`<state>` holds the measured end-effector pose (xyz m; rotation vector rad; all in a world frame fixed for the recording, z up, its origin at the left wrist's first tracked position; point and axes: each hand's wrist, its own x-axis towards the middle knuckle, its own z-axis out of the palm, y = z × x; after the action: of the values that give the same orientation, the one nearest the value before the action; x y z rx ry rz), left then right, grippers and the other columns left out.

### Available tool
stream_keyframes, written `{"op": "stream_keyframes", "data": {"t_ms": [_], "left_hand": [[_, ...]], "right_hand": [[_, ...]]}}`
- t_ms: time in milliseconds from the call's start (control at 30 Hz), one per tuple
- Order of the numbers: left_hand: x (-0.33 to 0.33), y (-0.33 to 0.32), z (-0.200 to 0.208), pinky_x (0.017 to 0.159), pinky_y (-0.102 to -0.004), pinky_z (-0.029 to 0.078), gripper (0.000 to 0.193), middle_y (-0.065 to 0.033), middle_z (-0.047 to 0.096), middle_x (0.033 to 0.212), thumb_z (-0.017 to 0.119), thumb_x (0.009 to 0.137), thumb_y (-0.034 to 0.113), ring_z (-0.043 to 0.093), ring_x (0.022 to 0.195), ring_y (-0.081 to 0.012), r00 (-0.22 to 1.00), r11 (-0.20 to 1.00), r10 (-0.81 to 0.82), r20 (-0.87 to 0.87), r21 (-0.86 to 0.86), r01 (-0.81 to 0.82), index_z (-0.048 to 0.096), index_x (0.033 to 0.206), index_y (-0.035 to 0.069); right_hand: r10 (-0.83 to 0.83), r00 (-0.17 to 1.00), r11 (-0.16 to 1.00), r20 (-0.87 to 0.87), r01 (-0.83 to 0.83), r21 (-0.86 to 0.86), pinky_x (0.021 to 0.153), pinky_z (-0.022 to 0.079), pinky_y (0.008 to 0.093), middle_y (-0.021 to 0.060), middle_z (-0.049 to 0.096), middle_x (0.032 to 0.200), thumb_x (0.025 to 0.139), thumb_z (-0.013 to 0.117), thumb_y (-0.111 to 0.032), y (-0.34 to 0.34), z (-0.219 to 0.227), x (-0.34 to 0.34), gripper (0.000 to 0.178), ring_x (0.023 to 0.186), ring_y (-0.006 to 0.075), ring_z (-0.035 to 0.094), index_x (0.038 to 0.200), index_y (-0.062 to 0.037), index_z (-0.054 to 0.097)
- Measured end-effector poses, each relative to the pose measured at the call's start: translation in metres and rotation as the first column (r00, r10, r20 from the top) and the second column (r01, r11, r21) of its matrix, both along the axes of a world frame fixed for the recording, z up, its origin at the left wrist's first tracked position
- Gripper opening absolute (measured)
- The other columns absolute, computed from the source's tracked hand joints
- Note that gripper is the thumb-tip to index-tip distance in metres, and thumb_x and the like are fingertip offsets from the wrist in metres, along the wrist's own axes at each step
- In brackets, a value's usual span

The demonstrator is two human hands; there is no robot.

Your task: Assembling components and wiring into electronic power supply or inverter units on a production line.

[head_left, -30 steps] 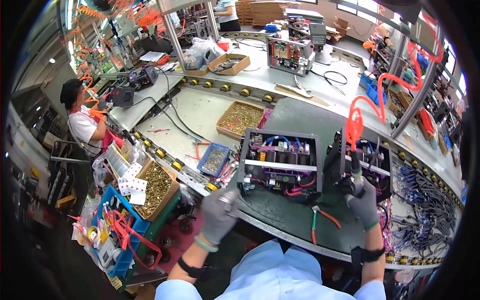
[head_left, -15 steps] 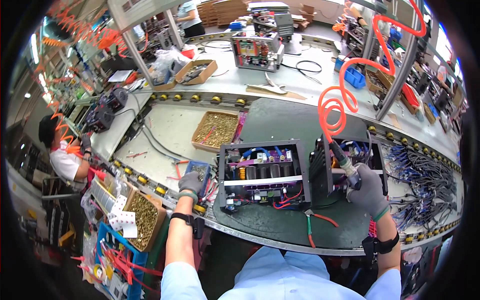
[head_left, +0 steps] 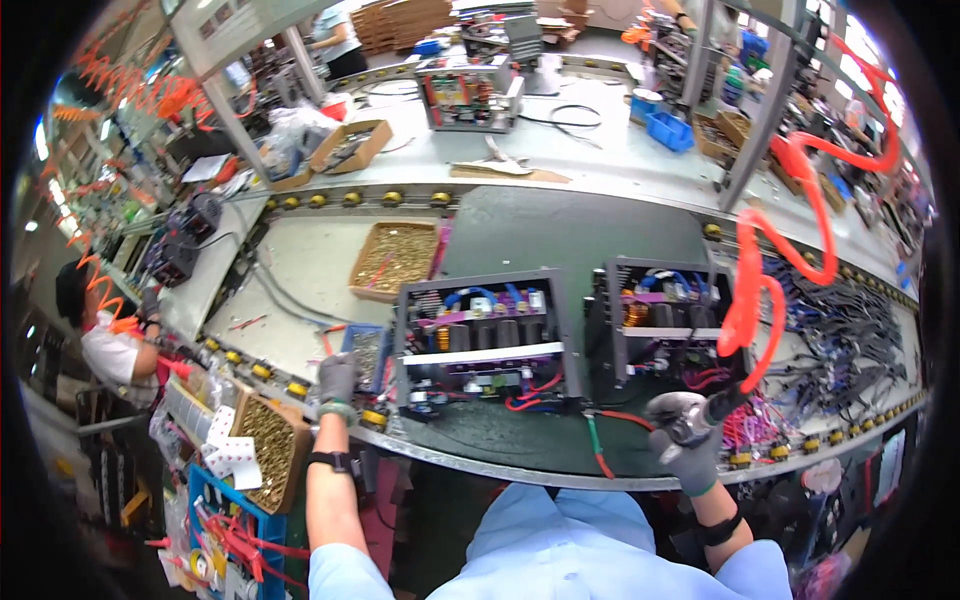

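Note:
My right hand [head_left: 688, 440], in a grey glove, is closed around an air screwdriver [head_left: 708, 415] fed by an orange coiled hose [head_left: 752, 290]. It is over the bench's front edge, below the right-hand open black chassis [head_left: 668, 310]. A second open black chassis [head_left: 485, 345], with circuit boards, blue wires and a white crossbar, lies left of it. Beside a small blue tray of small metal parts [head_left: 368, 358] is my gloved left hand [head_left: 338, 382]. Its fingers look drawn together; whatever they may hold is hidden. Pliers [head_left: 597, 440] with red and green handles lie below the chassis.
A cardboard box of brass-coloured parts [head_left: 395, 260] sits behind the tray; another such box [head_left: 268, 450] stands at my left. Bundled dark cables [head_left: 830, 350] cover the bench's right side. Yellow rollers [head_left: 262, 370] line its edge. Another person [head_left: 115, 345] works at far left.
My right hand has brought the screwdriver down and toward me, away from the right chassis, and the hose swings right. My left hand has drawn back slightly from the tray. The view has shifted.

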<state>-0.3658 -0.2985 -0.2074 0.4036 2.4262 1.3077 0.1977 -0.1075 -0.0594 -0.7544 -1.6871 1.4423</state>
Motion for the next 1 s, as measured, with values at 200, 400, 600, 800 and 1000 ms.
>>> {"op": "stream_keyframes", "data": {"t_ms": [200, 400, 600, 800, 1000], "left_hand": [[0.044, 0.005, 0.056, 0.046, -0.0225, 0.040, 0.017, -0.0017, 0.066, 0.072, 0.068, 0.092, 0.022, 0.051, 0.051, -0.0074, 0.949, 0.921, 0.166, 0.268, 0.302, -0.246, 0.067, 0.088, 0.006], [0.192, 0.004, 0.187, 0.054, -0.0182, 0.039, 0.021, -0.0006, 0.066, 0.085, 0.068, 0.093, 0.019, 0.054, 0.066, -0.0063, 0.990, 0.729, -0.128, -0.054, 0.672, 0.131, 0.071, 0.107, 0.004], [0.326, 0.062, 0.211, 0.067, -0.0243, 0.047, 0.017, -0.0046, 0.065, 0.086, 0.071, 0.089, 0.010, 0.059, 0.077, -0.0115, 0.759, 0.547, -0.639, -0.123, 0.621, 0.561, 0.071, 0.100, -0.003], [0.364, 0.088, 0.207, 0.069, -0.0225, 0.047, 0.021, -0.0040, 0.066, 0.088, 0.074, 0.089, 0.013, 0.060, 0.079, -0.0094, 0.673, 0.469, -0.740, -0.015, 0.706, 0.531, 0.071, 0.103, -0.003], [0.371, 0.083, 0.207, 0.072, -0.0242, 0.049, 0.020, -0.0058, 0.069, 0.094, 0.071, 0.088, 0.003, 0.062, 0.082, -0.0108, 0.615, 0.468, -0.787, 0.054, 0.702, 0.537, 0.072, 0.108, -0.002]], "right_hand": [[0.027, 0.990, 0.990, -0.140, -0.045, -0.131, 0.079, 0.054, 0.0301, 0.0074, 0.066, 0.100, 0.078, 0.071, 0.002, 0.000, -0.023, 0.007, 0.033, 0.089, 0.0131, 0.064, 0.108, -0.0034, 0.059], [0.051, 0.980, 0.997, -0.194, -0.061, -0.048, 0.070, 0.052, 0.0271, 0.0061, 0.065, 0.092, 0.080, 0.073, -0.004, 0.013, 0.014, -0.005, 0.029, 0.080, 0.0104, 0.062, 0.105, -0.0033, 0.059], [0.219, 0.710, 0.958, -0.669, -0.288, 0.008, 0.062, 0.052, 0.0315, 0.0072, 0.061, 0.089, 0.081, 0.082, -0.023, 0.023, 0.115, -0.027, 0.041, 0.075, 0.0160, 0.060, 0.110, -0.0066, 0.057], [0.319, 0.449, 0.928, -0.835, -0.327, 0.178, 0.064, 0.057, 0.0382, 0.0101, 0.062, 0.099, 0.088, 0.074, -0.021, 0.005, 0.149, -0.021, 0.048, 0.081, 0.0222, 0.064, 0.131, -0.0106, 0.055], [0.307, 0.450, 0.927, -0.839, -0.343, 0.155, 0.062, 0.056, 0.0388, 0.0112, 0.062, 0.099, 0.085, 0.079, -0.023, 0.000, 0.137, -0.018, 0.051, 0.079, 0.0223, 0.064, 0.127, -0.0105, 0.054]]}}
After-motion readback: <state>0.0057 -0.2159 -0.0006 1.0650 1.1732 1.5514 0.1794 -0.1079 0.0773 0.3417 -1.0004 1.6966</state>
